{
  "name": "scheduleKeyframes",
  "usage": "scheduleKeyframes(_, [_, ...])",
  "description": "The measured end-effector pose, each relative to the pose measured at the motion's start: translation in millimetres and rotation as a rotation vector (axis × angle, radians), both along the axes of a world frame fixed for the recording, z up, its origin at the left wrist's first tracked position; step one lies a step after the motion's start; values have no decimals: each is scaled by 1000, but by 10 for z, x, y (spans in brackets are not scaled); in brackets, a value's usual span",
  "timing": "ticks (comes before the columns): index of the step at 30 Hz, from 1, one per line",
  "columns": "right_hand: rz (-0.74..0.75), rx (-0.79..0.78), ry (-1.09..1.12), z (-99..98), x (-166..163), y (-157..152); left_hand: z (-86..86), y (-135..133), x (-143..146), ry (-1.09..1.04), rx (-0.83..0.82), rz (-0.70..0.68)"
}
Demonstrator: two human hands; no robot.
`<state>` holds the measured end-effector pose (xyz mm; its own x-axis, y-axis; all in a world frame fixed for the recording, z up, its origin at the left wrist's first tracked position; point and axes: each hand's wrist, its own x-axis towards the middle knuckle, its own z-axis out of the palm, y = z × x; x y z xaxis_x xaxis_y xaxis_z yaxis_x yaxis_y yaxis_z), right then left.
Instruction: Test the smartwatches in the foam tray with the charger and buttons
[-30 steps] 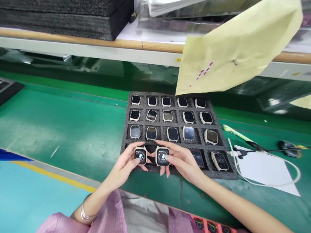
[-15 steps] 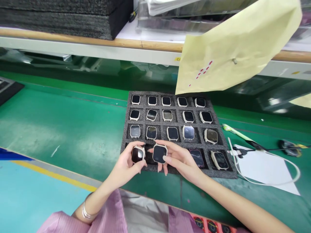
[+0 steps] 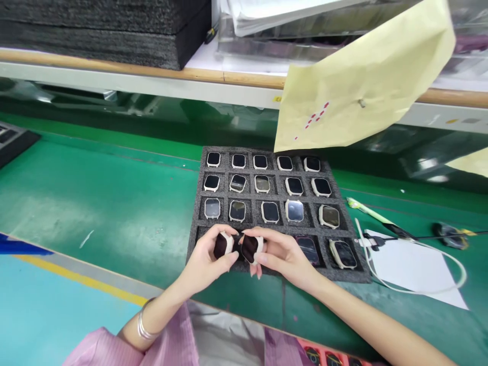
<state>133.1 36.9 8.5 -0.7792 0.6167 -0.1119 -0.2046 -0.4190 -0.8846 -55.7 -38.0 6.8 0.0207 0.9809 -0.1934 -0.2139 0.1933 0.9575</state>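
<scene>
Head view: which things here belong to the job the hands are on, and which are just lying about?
Part of the job:
left hand holding a smartwatch
right hand holding another smartwatch
grey foam tray
smartwatches in its cells

Lying about:
hanging yellow paper sheet
white cable
white paper sheet
stacked foam sheets on the shelf

Left hand (image 3: 206, 260) and right hand (image 3: 284, 256): one smartwatch (image 3: 223, 245) each. One foam tray (image 3: 223, 195), centre: seventeen further smartwatches (image 3: 270, 212), in three rows of five, plus two at lower right.
</scene>
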Motion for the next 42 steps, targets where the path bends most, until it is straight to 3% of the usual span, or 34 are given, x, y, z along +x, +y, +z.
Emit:
scheduleKeyframes(9, [-32,-27,-27,13,17,6,-17,25,-6,-26,-23,-44])
scheduleKeyframes(16, [-21,-18,-17,12,23,4,-45,23,8,-84,7,9])
scheduleKeyframes(30, [-20,-32,-18,27,20,10,-19,8,7,33,17,25])
scheduleKeyframes(42, [-10,-1,10,15,31,22,-50,-15,-16,-14,43,6])
